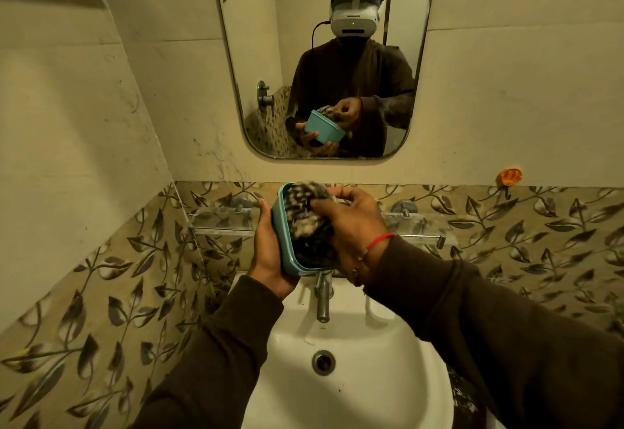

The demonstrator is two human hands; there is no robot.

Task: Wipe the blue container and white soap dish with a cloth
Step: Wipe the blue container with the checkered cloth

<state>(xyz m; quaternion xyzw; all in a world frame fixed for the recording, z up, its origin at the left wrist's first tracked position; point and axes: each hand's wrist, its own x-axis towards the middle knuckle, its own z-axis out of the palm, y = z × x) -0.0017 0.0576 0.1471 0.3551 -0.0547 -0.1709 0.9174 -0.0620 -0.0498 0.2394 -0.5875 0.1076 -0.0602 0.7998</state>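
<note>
I hold the blue container (pixel 283 236) above the basin, tipped so its opening faces me. My left hand (pixel 268 253) grips its left side and bottom. A bunched black-and-white patterned cloth (pixel 304 222) fills the inside of the container, and my right hand (pixel 351 226) is closed on that cloth, pressing it in. The mirror shows the container's blue outer wall and both hands. No white soap dish can be made out in this view.
A white sink (pixel 341 361) with a metal tap (pixel 322 297) lies directly below my hands. A glass shelf (pixel 223 222) runs along the leaf-patterned tiles behind them. The mirror (pixel 324 57) hangs above. An orange hook (pixel 509 176) sticks on the wall at right.
</note>
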